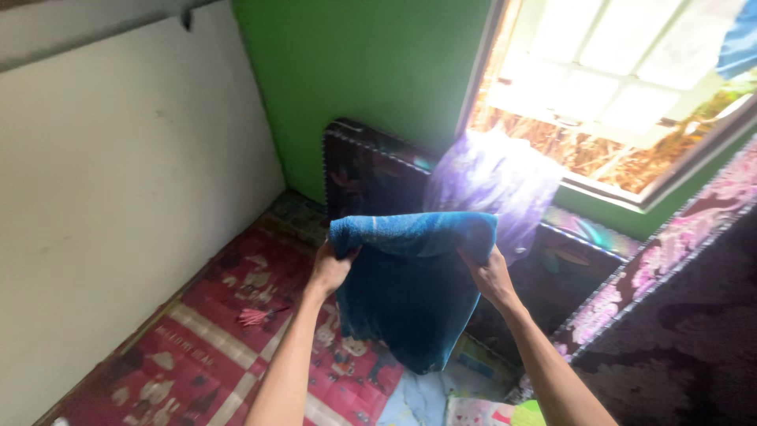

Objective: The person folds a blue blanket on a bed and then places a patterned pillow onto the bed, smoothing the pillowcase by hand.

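Two hands hold a folded blue towel point(410, 284) up in the air in front of a window.

Head view: the left hand point(330, 270) and the right hand point(490, 276) are apart, each clamped on one upper corner of the towel. Its folded top edge runs nearly level from left to right between them, and the rest hangs straight down, narrowing to a point at the bottom. The towel hangs clear of the red patterned floor mat point(213, 347) below. Behind it a dark floral mattress point(363, 170) leans on edge against the green wall point(355, 71). A purple cloth point(493, 185) hangs from the sill of the bright window point(615, 87). A white wall point(118, 181) is at left.
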